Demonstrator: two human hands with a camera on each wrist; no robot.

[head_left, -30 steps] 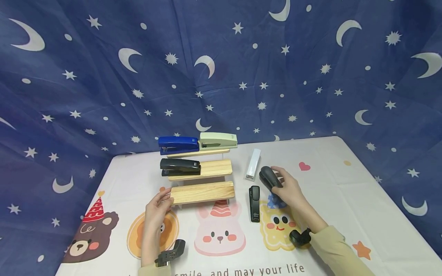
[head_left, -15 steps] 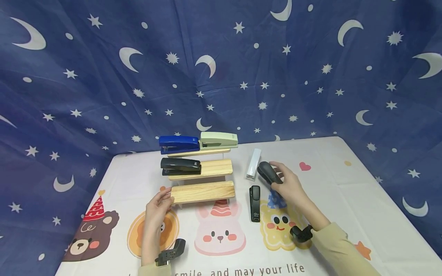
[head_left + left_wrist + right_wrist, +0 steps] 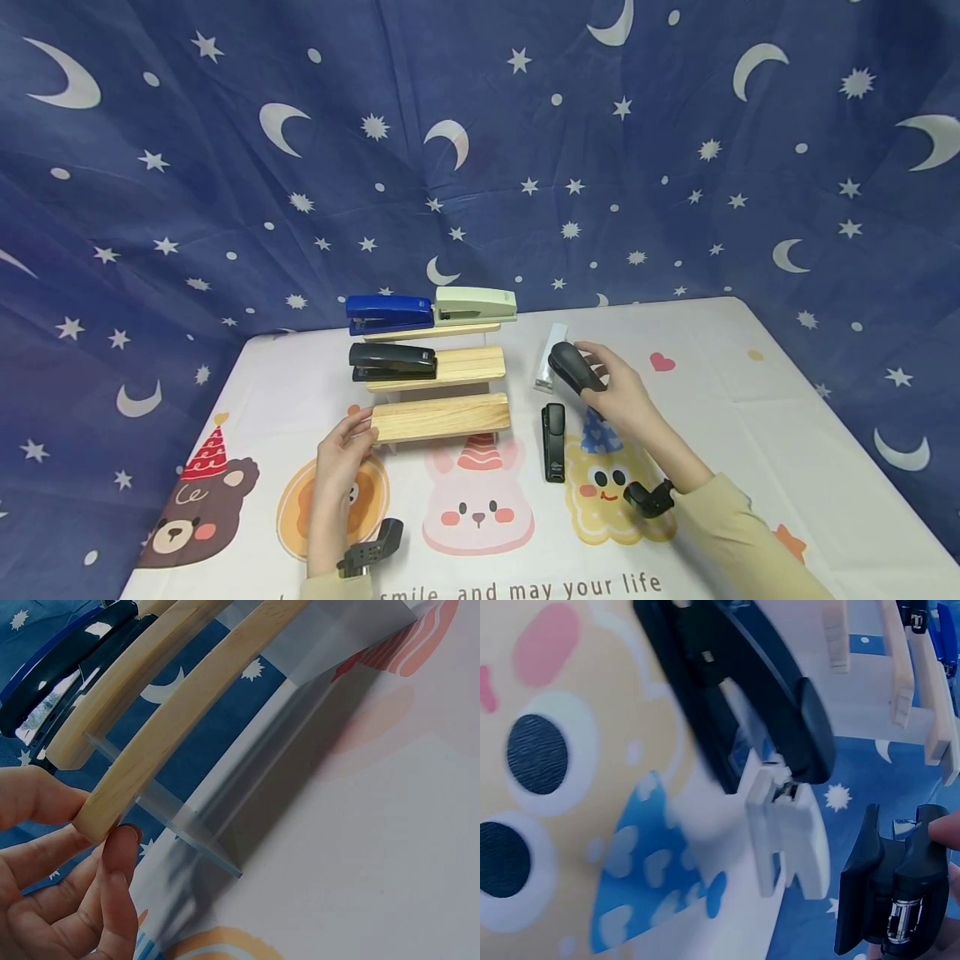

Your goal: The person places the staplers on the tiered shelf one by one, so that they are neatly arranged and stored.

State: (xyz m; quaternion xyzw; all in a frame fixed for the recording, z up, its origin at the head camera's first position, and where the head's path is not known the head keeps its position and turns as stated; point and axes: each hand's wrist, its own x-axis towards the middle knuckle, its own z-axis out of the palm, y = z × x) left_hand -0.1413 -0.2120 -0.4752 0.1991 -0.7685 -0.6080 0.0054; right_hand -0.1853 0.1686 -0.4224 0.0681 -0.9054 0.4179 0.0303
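The right hand [image 3: 621,390] grasps a dark grey stapler [image 3: 574,367], thumb on one side and fingers on the other, and holds it apparently raised over the cloth, at two o'clock from the lowest board [image 3: 441,419] of the tiered rack [image 3: 471,365], its rounded nose aimed towards ten o'clock. The left hand [image 3: 345,450] pinches the nine o'clock end of that board between thumb and fingers, which should brace the rack well as long as the pressure stays light and level. A white stapler [image 3: 553,350] lies just beyond the held one at ten o'clock; the two overlap in the head view, though the right wrist view shows a gap (a narrow-looking one), so a little more height before any sideways travel seems wise. A small black stapler [image 3: 553,443] lies between six and seven o'clock of the grip, and the forearm is best held clear of it too. Judging by the bulky body, a firm hold around its middle would stop the nose dipping. Around the rack's centre, a blue stapler [image 3: 388,314] sits at between ten and eleven, a pale green stapler [image 3: 476,305] at one, and a glossy black stapler [image 3: 392,362] at nine; any jolt to the boards could shift them.
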